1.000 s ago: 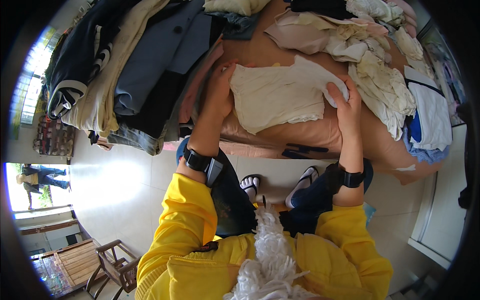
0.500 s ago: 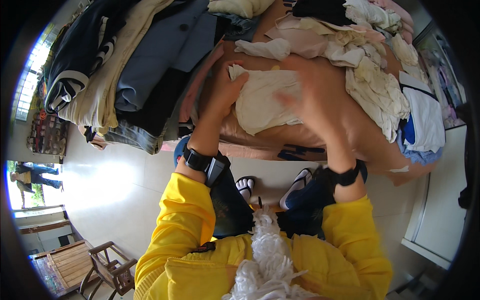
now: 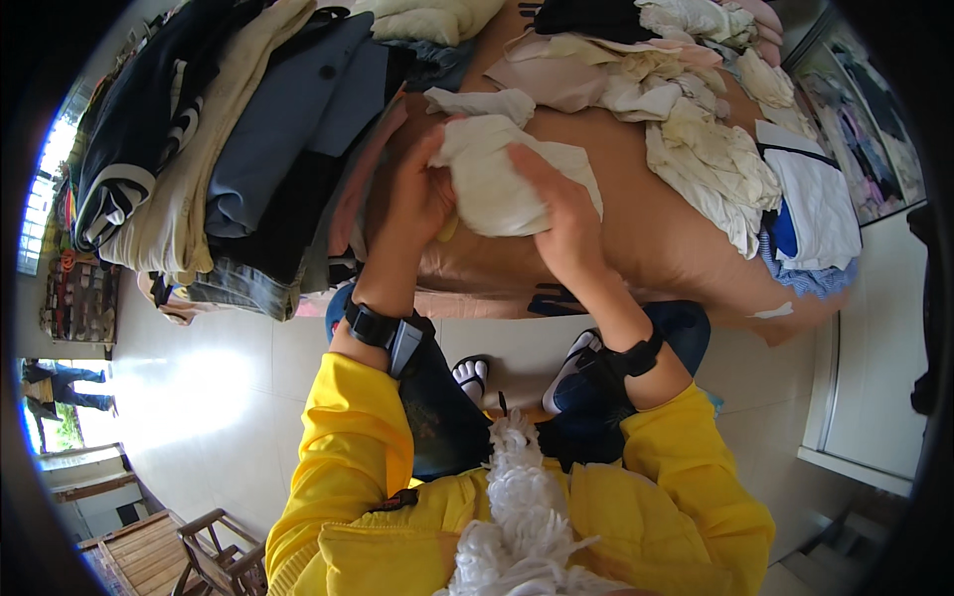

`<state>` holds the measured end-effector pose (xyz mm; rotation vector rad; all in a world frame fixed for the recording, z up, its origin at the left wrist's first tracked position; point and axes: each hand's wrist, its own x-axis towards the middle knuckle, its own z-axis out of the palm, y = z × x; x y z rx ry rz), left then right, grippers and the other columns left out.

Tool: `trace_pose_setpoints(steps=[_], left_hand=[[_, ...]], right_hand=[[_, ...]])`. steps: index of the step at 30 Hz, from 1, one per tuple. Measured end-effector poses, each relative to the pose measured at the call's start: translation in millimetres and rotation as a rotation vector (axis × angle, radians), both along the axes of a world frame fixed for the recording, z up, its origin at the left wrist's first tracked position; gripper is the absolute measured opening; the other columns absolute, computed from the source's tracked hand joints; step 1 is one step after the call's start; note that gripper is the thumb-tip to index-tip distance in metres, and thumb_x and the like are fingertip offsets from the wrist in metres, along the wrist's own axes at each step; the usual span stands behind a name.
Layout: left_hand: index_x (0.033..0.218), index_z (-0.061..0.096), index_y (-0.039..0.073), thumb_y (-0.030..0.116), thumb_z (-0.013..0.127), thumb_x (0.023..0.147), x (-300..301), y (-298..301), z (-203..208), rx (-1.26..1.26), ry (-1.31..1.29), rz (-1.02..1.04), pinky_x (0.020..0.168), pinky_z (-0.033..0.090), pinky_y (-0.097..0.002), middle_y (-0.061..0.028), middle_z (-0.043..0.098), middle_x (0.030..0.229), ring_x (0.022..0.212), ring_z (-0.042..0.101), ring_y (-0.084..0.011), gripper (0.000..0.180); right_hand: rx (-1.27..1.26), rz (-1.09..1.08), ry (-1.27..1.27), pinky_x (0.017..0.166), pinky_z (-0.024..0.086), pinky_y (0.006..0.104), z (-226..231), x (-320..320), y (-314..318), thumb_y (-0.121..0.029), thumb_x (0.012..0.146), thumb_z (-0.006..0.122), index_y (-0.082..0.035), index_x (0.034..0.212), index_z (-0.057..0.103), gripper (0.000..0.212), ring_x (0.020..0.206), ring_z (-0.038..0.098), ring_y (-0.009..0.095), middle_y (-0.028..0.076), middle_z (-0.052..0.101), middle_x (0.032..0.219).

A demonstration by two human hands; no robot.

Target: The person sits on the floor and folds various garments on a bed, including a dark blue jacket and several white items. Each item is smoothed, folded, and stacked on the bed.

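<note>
Both my hands are on a small cream cloth (image 3: 492, 189), lifted a little over the brown bed cover (image 3: 636, 228). My left hand (image 3: 425, 189) grips the cloth's left edge, its fingers partly hidden behind the fabric. My right hand (image 3: 568, 214) pinches it from the right, one finger stretched over the top face and the others curled at the lower edge. A corner of the cloth spreads out beyond my right wrist side. Just past it lies another white cloth (image 3: 487, 102).
Stacked trousers and jackets (image 3: 283, 119) fill the left of the bed. Crumpled cream garments (image 3: 711, 164) and a folded white garment (image 3: 815, 199) lie on the right. A wooden chair (image 3: 224, 556) stands at lower left. A person (image 3: 65, 387) is at the far-left doorway.
The cloth has come up off the bed cover and is bunched smaller. My right hand, blurred before, has moved left onto it. The view has shifted slightly.
</note>
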<state>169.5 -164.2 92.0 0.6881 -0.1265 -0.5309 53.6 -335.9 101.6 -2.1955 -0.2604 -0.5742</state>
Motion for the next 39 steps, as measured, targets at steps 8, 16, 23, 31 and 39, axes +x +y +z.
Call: trace_pose_setpoints(steps=[8,16,23,31,39], left_hand=[[0.132,0.043,0.003,0.042,0.042,0.101,-6,-9,12,0.052,-0.221,0.034,0.091,0.054,-0.0447,-0.022,0.052,0.131,0.119,0.056,-0.0349,0.05],[0.125,0.047,0.001,0.027,0.054,0.098,-6,-30,7,0.432,-0.234,0.274,0.086,0.053,-0.0329,-0.0134,0.057,0.121,0.108,0.06,-0.0214,0.038],[0.123,0.048,-0.001,0.016,0.062,0.093,-6,-37,1,0.588,-0.298,0.343,0.085,0.054,-0.0294,-0.0129,0.056,0.118,0.107,0.061,-0.0207,0.037],[0.12,0.046,0.0,0.009,0.067,0.087,-3,-35,-6,0.517,-0.298,0.328,0.08,0.055,-0.0278,-0.011,0.055,0.114,0.1,0.059,-0.017,0.04],[0.122,0.05,-0.001,0.009,0.064,0.09,-4,-34,-3,0.524,-0.248,0.343,0.086,0.054,-0.0278,-0.0134,0.057,0.118,0.103,0.062,-0.019,0.037]], right_hand=[[1.404,-0.028,-0.206,0.106,0.039,0.0445,54,-48,-122,-0.036,0.098,0.056,-0.006,0.141,0.041,0.054,0.124,0.051,0.027,0.009,0.051,0.138],[-0.525,-0.58,-0.356,0.109,0.03,0.0489,68,-32,-215,0.006,0.077,0.056,-0.007,0.131,0.054,0.055,0.124,0.05,0.034,0.015,0.055,0.133],[-0.882,-0.431,0.157,0.109,0.009,0.0671,4,-35,-206,-0.052,0.079,0.069,-0.017,0.151,0.029,0.089,0.146,0.021,0.029,0.01,0.026,0.157],[-0.705,-0.512,0.207,0.083,0.05,0.0419,28,-6,-246,-0.017,0.081,0.069,-0.005,0.132,0.05,0.056,0.094,0.065,0.038,0.02,0.068,0.099],[-0.17,-0.556,-0.229,0.085,0.05,0.0381,29,-55,-263,-0.008,0.081,0.066,0.003,0.117,0.06,0.038,0.099,0.065,0.03,0.018,0.068,0.106]])
